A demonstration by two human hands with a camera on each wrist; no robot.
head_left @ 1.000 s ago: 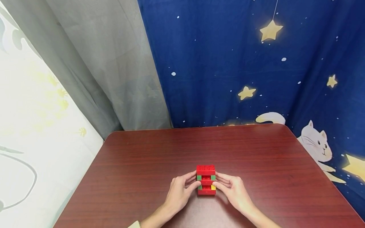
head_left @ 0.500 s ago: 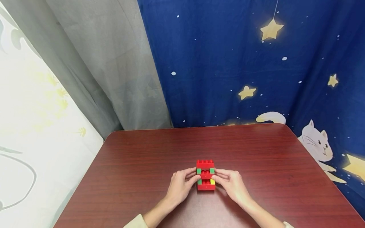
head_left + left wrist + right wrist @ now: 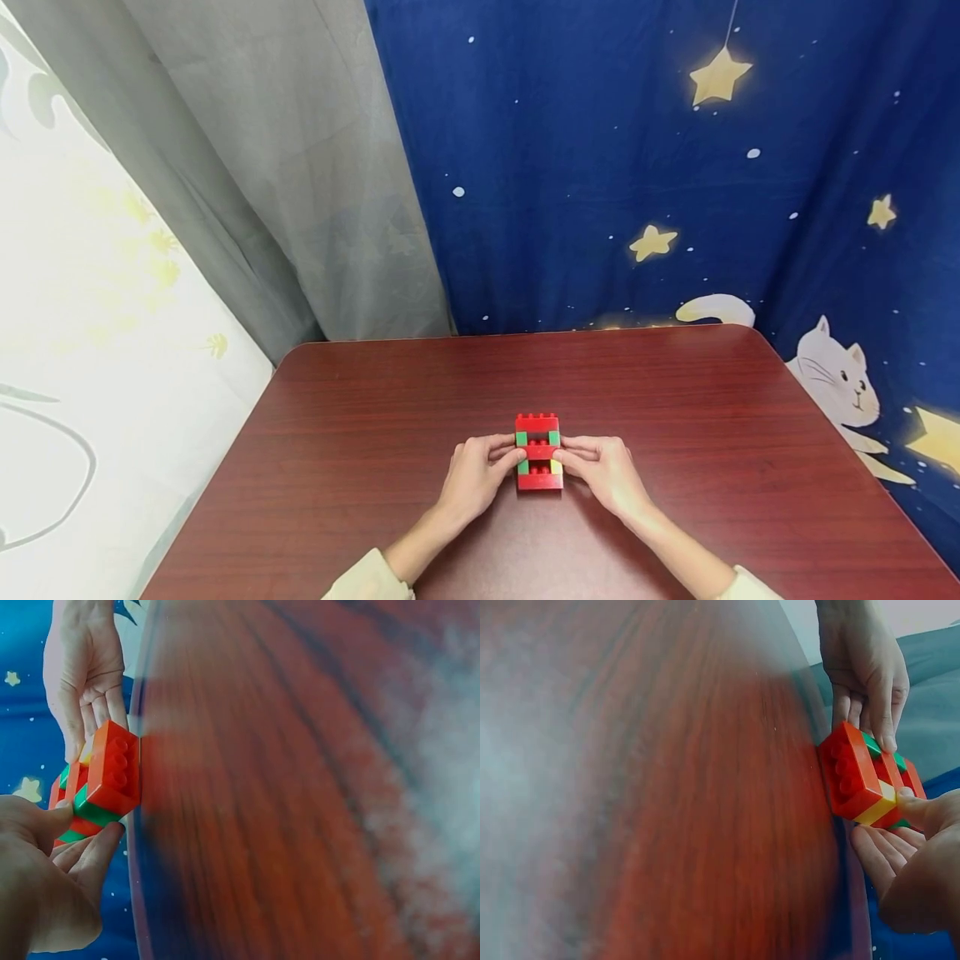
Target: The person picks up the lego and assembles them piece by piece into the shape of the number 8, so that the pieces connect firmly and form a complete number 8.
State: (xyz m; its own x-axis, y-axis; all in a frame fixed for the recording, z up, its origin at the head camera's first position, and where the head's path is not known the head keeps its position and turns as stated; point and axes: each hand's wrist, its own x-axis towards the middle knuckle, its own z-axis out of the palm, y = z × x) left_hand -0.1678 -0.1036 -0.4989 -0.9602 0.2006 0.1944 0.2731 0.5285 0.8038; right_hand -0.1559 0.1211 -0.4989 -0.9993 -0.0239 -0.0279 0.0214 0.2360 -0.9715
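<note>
A small stack of toy bricks (image 3: 538, 451), red layers with green and yellow pieces between, stands on the dark red wooden table (image 3: 375, 433) near its front middle. My left hand (image 3: 480, 471) grips its left side with thumb and fingers, and my right hand (image 3: 600, 468) grips its right side. In the left wrist view the brick stack (image 3: 101, 784) sits between my left hand (image 3: 56, 877) and my right hand (image 3: 82, 671). In the right wrist view the brick stack (image 3: 866, 780) is held by my right hand (image 3: 911, 862), with my left hand (image 3: 866, 671) across from it.
A blue curtain with stars and a white cat (image 3: 836, 383) hangs behind the table. A grey curtain (image 3: 262, 167) and a pale patterned wall (image 3: 75, 292) are at the left. The table's far edge (image 3: 525, 333) lies close to the curtain.
Both hands have slid the brick stack away from me along the table, and my sleeves have come into view at the bottom edge.
</note>
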